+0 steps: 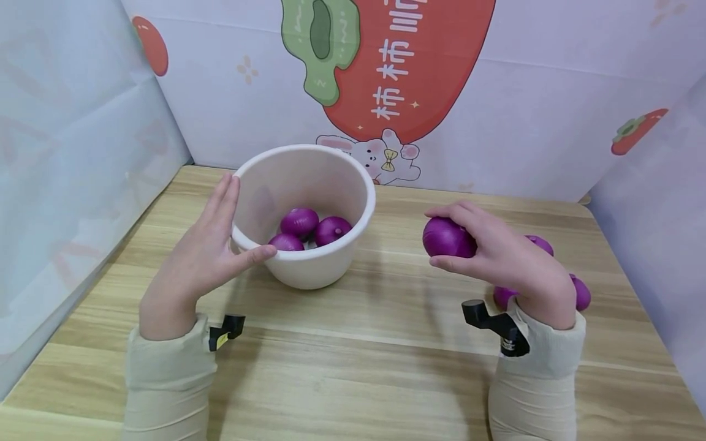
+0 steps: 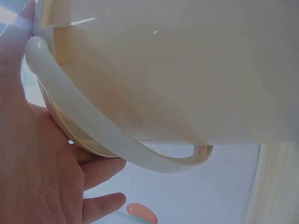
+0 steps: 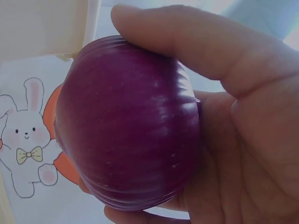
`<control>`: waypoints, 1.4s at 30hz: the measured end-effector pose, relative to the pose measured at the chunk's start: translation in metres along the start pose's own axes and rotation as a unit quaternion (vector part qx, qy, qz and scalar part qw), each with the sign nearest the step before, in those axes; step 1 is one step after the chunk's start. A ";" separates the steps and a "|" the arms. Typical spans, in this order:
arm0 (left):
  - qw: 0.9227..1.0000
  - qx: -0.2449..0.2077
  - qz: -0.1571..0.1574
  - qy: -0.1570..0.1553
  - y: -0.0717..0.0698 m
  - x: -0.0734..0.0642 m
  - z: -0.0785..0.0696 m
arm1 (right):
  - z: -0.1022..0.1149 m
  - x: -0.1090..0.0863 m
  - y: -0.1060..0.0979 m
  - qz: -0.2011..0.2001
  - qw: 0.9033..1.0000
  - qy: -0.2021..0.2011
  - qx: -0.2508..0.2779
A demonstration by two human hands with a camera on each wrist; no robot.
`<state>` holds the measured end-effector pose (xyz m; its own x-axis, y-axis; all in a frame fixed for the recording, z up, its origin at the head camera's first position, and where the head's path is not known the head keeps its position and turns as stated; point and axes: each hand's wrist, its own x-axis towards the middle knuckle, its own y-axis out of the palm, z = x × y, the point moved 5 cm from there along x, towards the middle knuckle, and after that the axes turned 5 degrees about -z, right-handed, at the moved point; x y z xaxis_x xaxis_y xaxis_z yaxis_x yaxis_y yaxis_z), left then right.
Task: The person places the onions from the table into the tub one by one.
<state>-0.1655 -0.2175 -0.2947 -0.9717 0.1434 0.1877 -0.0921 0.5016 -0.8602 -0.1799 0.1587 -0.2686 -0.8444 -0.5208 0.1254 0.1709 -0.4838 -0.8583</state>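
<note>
My right hand (image 1: 496, 251) grips a purple onion (image 1: 448, 237) with fingers and thumb, held to the right of a white bucket (image 1: 309, 269). In the right wrist view the same onion (image 3: 128, 123) fills the middle, between the thumb and the palm. My left hand (image 1: 201, 251) rests at the bucket's left rim, fingers straight and thumb stretched along the front rim. The left wrist view shows the bucket's curved handle (image 2: 107, 126) hanging beside that hand. Inside the bucket lie three onions (image 1: 299, 222).
Several more purple onions (image 1: 580, 293) lie on the wooden table (image 1: 353, 367), partly hidden behind my right hand and wrist. A printed cloth (image 1: 524, 122) with fruit and a rabbit stands along the back, with pale cloth walls at both sides.
</note>
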 end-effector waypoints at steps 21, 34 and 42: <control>1.000 -0.003 0.000 -0.004 0.002 -0.001 0.003 | 0.020 0.015 0.002 -0.008 0.999 -0.037 0.011; 1.000 -0.001 -0.001 -0.005 0.002 0.000 0.003 | 0.030 0.028 0.006 -0.022 0.997 -0.060 0.030; 1.000 -0.006 -0.006 -0.001 0.002 0.001 0.004 | 0.048 0.039 0.008 -0.040 0.991 -0.108 0.062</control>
<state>-0.1676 -0.2199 -0.2980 -0.9711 0.1344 0.1972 -0.1020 0.5132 -0.8522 -0.1871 0.1003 -0.2464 -0.7310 -0.6098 0.3062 0.1810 -0.6059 -0.7747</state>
